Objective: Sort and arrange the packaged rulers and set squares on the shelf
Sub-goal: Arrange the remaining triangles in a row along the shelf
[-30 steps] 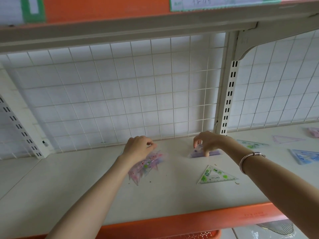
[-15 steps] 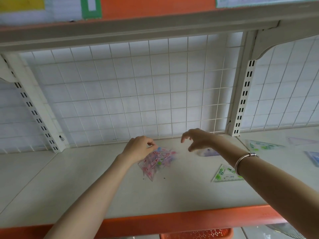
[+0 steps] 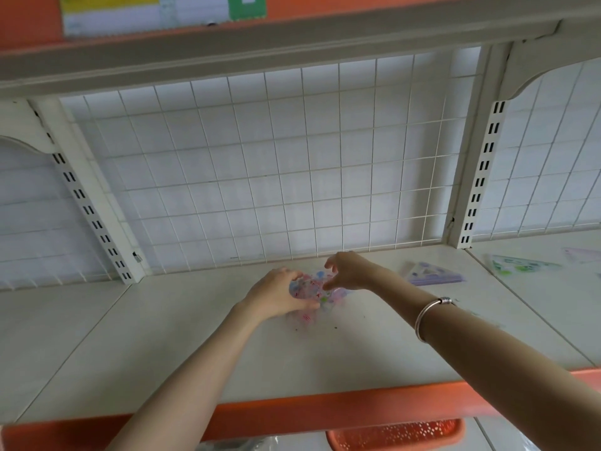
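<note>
A pink packaged set square [image 3: 310,292] with colourful print lies on the white shelf [image 3: 182,340], near the back grid. My left hand [image 3: 278,296] grips its left side with curled fingers. My right hand [image 3: 346,271] comes in from the right and pinches its upper right part; the package is blurred and partly hidden by both hands. A purple packaged set square [image 3: 434,274] lies flat to the right. A green one [image 3: 517,264] rests further right, past the upright.
A white wire grid [image 3: 276,164] backs the shelf, with slotted uprights at left [image 3: 91,216] and right [image 3: 478,177]. An upper shelf overhangs closely. The orange front lip [image 3: 325,408] runs along the near edge, and an orange basket [image 3: 395,432] sits below.
My right hand let go of the purple set square and moved left onto the pink package. My left hand kept hold of it. The view shifted left.
</note>
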The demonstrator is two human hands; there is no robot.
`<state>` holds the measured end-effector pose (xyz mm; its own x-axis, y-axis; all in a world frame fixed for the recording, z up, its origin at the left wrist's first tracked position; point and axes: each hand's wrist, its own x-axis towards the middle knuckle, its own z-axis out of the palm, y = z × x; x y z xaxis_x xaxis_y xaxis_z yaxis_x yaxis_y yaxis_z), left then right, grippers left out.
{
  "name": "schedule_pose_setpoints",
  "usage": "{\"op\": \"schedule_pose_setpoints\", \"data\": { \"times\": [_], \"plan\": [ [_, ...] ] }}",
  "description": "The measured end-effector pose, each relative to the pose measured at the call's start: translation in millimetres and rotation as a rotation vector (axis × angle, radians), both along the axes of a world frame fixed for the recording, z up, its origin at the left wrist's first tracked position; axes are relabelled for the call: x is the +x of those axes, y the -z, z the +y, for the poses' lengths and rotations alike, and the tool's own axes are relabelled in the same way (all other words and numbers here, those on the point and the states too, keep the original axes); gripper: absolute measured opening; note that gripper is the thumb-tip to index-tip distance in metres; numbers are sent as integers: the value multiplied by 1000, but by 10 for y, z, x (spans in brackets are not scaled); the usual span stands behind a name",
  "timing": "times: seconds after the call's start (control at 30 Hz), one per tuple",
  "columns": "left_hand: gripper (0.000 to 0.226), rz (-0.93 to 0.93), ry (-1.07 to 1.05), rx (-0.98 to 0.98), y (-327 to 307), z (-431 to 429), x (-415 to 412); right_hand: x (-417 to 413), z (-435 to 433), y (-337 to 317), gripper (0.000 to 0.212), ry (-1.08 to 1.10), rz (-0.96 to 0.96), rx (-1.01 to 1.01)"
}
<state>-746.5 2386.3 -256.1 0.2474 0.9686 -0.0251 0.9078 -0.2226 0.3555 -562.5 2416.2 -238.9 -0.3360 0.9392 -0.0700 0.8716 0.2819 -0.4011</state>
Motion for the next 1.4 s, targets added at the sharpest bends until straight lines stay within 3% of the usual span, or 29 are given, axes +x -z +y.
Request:
{"op": "schedule_pose_setpoints", "data": {
  "times": [0.37,0.53,0.63,0.87,1.0,1.4],
  "plan": [
    [86,-216,-114,-134,-34,13,7,24,-185,-50,63,126,343,-161],
    [85,-324,-167,-174,-102,60,-132,-25,-206,-36,49,141,515,-346],
    [77,-479,-216,-244,-107,65,-207,-16,-204,-52,35,206,580,-386],
    [54,-724,-353,-429,-133,42,-225,72,-220,-239,34,327,553,-264],
    [37,-762,-352,-395,-193,27,-185,49,-225,-259,38,362,688,-230],
    [24,-1209,-411,-332,-320,-56,1,12,-258,-216,25,368,961,-217]
  ]
}}
